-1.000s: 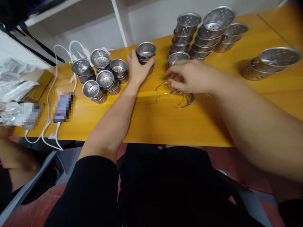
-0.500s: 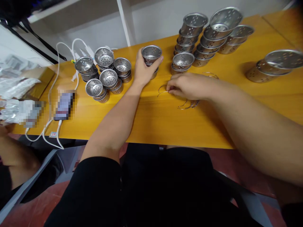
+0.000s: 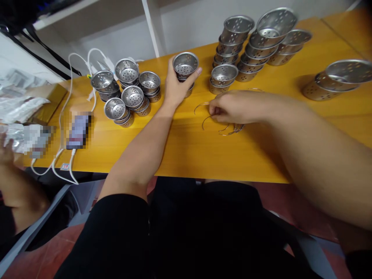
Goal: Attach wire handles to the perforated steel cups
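Head cam view, and honestly it looks like a midway point to me. Left hand (image 3: 176,89) is wrapped around a little stack of perforated metal cups (image 3: 186,64), thumb on one side and fingers round the other, cups upright and apparently resting on the yellow table (image 3: 186,155). Right hand (image 3: 232,106) is curled over with the fingertips pinched in, seemingly gripping thin curved wire (image 3: 198,105); two bent ends poke out past the fingers, but I can't tell if that's one piece or two. More loose wires (image 3: 240,128) lie right by that hand, partly hidden under it. As for what's done vs left: over to the left there's a tight cluster of short cup stacks (image 3: 133,97), and on the other side a two-cup stack (image 3: 223,75) sits just past the right hand, with taller stacks (image 3: 236,35) behind it and another pair (image 3: 328,83) off near the right edge. So plenty of cups are nested, but no wire visibly sits on any of them, and I can't say which group counts as finished. Also a pixelated phone (image 3: 78,131) with white cables, and someone else's hand (image 3: 6,151) by the plastic bags (image 3: 17,135).
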The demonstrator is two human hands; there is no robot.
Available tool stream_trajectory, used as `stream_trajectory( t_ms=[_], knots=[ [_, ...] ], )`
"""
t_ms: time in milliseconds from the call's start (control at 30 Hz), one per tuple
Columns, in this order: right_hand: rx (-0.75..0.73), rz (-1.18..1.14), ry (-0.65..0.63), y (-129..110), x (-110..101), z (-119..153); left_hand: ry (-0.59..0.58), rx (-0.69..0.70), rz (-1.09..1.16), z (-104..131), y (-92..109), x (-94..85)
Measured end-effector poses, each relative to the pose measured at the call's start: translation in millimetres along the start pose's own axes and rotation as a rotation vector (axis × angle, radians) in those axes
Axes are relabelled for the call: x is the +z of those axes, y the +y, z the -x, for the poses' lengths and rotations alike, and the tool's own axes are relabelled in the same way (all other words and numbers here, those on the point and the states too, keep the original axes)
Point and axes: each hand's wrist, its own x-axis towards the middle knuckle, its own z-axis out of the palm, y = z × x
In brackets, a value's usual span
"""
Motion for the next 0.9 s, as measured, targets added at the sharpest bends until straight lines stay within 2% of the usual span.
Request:
stream_trajectory(
  t_ms=[200,467,767,900],
  knots=[
    [0.069,-0.028,-0.121,-12.8,-4.4,2.1,-0.014,0.036,0.133,-2.2,-8.7,3.2],
    [0.127,0.087,-0.195,-33.7,-10.1,4.7,-0.001,0.02,0.137,-0.2,-1.6,-2.2],
    [0.087,0.13,-0.183,-32.8,-7.4,4.1,-0.052,-0.013,-0.106,1.4,21.7,-7.0],
    [0.065,0.151,-0.15,-34.7,-7.3,3.9,-0.122,-0.077,-0.185,4.5,30.1,-8.7]
  ],
)
